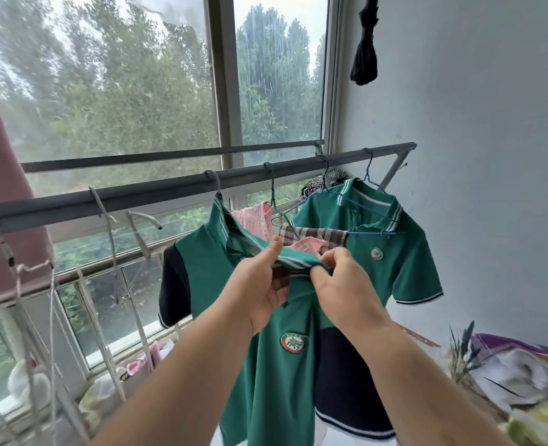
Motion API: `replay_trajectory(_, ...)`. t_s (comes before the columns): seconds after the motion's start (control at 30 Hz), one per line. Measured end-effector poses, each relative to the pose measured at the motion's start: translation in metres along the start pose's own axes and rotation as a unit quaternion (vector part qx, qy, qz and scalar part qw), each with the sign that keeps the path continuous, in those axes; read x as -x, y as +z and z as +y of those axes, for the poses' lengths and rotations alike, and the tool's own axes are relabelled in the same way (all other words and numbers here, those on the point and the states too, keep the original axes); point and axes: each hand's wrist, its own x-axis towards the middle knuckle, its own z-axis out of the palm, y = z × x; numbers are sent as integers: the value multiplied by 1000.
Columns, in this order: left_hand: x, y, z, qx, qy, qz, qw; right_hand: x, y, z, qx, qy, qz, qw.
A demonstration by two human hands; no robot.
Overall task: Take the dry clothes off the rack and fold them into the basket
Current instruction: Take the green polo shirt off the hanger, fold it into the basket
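Looking out wide-angled from head height, facing the window (131,91) at twelve o'clock, catching the rack rail (157,189) running from nine to two and the wall (491,140) at three, sitting close behind the left hand (260,291), right hand (346,284) and green shirt (266,381) at six.

A person's left hand (260,291) and right hand (346,284), pictured from a head-worn wide-angle camera, are both bare. The left forearm (182,368) and right forearm (414,362) are uncovered all the way to the bottom edge of the frame, looking broad near the lens and slimmer at the wrists. The fingers (330,262) are short and rounded, softly creased at the joints; nail detail is too blurred to make out
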Motion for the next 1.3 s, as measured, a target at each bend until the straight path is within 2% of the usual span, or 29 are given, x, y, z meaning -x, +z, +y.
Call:
replay_trajectory(0.07, 0, 0, 0, 25, -11, 11, 1000, -1, 3, 7, -35, 39, -12, 999)
replay_trajectory(0.13, -3, -3, -2, 34, -24, 4, 999, -3, 4, 16, -115, 117, -29, 986)
replay_trajectory(0.17, -5, -5, -2, 36, -27, 3, 999, -5, 3, 21, -181, 165, -45, 969)
replay_trajectory(0.23, -9, -7, -5, 47, -22, 10, 999, -7, 0, 29, -338, 240, -95, 905)
replay_trajectory(0.3, -9, -7, -6, 55, -11, 20, 998, -5, -5, 33, -429, 276, -153, 847)
replay_trajectory(0.4, -9, -4, -8, 42, 2, 21, 999, -2, -14, 40, -476, 294, -201, 804)
replay_trajectory(0.5, -10, -3, -10, 31, 20, 16, 999, -2, -19, 45, -495, 305, -203, 788)
replay_trajectory(0.67, -7, 0, -8, 51, 38, 6, 998, 2, -20, 51, -483, 302, -184, 801)
replay_trajectory(0.77, -5, 1, -6, 61, 34, 4, 998, 5, -19, 51, -464, 297, -199, 810)
replay_trajectory(0.87, -4, 0, -5, 64, 35, 13, 997, 6, -17, 51, -395, 277, -200, 853)
replay_trajectory(1.0, -4, -2, -5, 63, 48, 35, 996, 10, -15, 54, -346, 269, -205, 875)
replay_trajectory(1.13, -3, -3, -6, 71, 44, 40, 996, 8, -7, 56, -229, 267, -163, 922)
replay_trajectory(1.23, -2, -5, -7, 78, 38, 46, 995, 6, 1, 58, -111, 219, -138, 960)
replay_trajectory(1.3, -1, -5, -7, 78, 37, 45, 995, 10, 5, 58, -90, 193, -133, 968)
